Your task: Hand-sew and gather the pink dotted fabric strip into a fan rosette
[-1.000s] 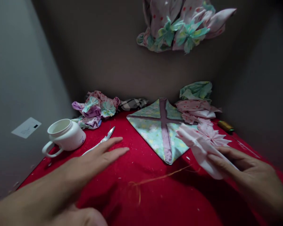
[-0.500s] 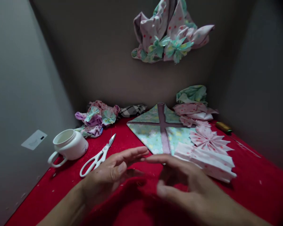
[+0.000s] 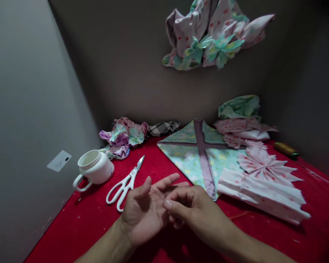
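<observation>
My left hand lies palm up with its fingers spread, holding nothing I can see. Over that palm, my right hand pinches a thin needle between thumb and forefinger; its far end is hard to make out. Just left of my hands rest white-handled scissors, blades nearly together. Beyond my fingers lies a floral fabric piece crossed by purple bands. To the right are a pleated strip of dotted pink cloth and a fan-folded cloth flower.
A white mug stands at the left, near a card on the wall. Bunched fabric pieces lie at the back left, folded cloths at the back right. A thread spool sits at the right. Ruffled fabric hangs on the back wall.
My left hand has turned palm up and opened. My right hand has come over it, its thumb and forefinger now pinched on the needle. The view has swung slightly left.
</observation>
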`<move>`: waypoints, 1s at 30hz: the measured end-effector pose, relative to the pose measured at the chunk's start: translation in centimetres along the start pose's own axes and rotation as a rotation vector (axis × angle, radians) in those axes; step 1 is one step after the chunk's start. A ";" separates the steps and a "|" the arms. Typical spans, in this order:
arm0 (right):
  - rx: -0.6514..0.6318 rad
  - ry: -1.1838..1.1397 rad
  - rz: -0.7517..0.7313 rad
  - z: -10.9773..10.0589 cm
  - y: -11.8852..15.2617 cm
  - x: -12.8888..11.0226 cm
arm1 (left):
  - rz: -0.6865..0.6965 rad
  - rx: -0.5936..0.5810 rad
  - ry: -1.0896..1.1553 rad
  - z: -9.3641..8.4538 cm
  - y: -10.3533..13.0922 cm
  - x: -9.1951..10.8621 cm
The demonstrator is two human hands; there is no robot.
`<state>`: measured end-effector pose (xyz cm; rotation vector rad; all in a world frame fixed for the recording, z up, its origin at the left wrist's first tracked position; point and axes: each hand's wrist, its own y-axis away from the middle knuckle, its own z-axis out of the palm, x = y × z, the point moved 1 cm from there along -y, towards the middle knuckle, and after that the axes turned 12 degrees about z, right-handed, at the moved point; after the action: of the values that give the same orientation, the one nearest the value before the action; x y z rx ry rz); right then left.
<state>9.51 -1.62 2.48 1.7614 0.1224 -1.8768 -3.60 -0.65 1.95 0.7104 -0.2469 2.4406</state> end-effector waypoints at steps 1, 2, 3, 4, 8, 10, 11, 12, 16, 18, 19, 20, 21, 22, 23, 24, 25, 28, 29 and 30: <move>0.007 0.009 0.003 0.0 0.0 0.1 | 0.003 -0.004 0.009 -0.1 0.0 -0.1; 0.013 0.018 0.006 0.0 0.0 0.2 | 0.007 -0.003 0.013 -0.1 0.0 -0.1; 0.020 0.028 0.009 0.0 0.0 0.3 | 0.012 0.002 0.015 -0.1 0.0 -0.1; 0.029 0.037 0.018 0.0 0.0 0.5 | 0.018 0.010 0.015 -0.1 -0.1 -0.1; 0.066 0.101 0.040 -1.1 0.0 0.1 | 0.037 0.081 0.032 -0.4 -0.5 0.2; 0.133 0.180 -0.021 -2.6 -0.7 -1.7 | 0.088 0.203 0.020 -1.0 -0.8 0.2; 0.214 0.292 -0.083 -3.6 -1.4 -3.2 | 0.136 0.298 -0.006 -1.4 -0.9 0.1; 0.258 0.341 -0.116 -4.7 -2.2 -4.9 | 0.190 0.399 -0.038 -1.9 -1.0 0.0; 0.472 0.493 -0.292 -8.1 -6.6 -13.3 | 0.326 0.597 -0.100 -3.0 -1.1 -0.8; 0.541 0.573 -0.423 -8.5 -8.4 -17.4 | 0.332 0.583 -0.105 -3.1 -1.0 -1.1; 0.573 0.641 -0.512 -8.4 -9.1 -19.1 | 0.330 0.576 -0.115 -3.1 -1.0 -1.2; 0.592 0.706 -0.600 -8.2 -9.7 -20.5 | 0.326 0.571 -0.123 -3.2 -1.0 -1.3; 0.607 0.748 -0.656 -7.9 -10.1 -21.5 | 0.321 0.568 -0.128 -3.2 -1.0 -1.3; 0.622 0.801 -0.694 -7.8 -10.6 -22.0 | 0.316 0.568 -0.128 -3.2 -1.0 -1.3; 0.634 0.854 -0.704 -7.8 -11.1 -22.1 | 0.312 0.572 -0.124 -3.3 -1.0 -1.3; 0.642 0.914 -0.684 -8.1 -11.6 -21.8 | 0.306 0.579 -0.121 -3.4 -1.0 -1.2; 0.647 0.983 -0.636 -8.6 -12.0 -21.0 | 0.299 0.586 -0.123 -3.5 -1.0 -1.2; 0.629 1.205 -0.372 -11.3 -12.9 -17.1 | 0.283 0.596 -0.150 -3.7 -1.1 -1.2; 0.624 1.268 -0.275 -12.3 -12.7 -15.6 | 0.281 0.600 -0.161 -3.8 -1.1 -1.2; 0.625 1.324 -0.195 -13.2 -12.3 -14.2 | 0.279 0.601 -0.173 -3.9 -1.0 -1.3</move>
<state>15.49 19.09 10.43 3.2350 0.2006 -0.5230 -3.85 0.86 -2.03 1.2134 0.3671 2.7400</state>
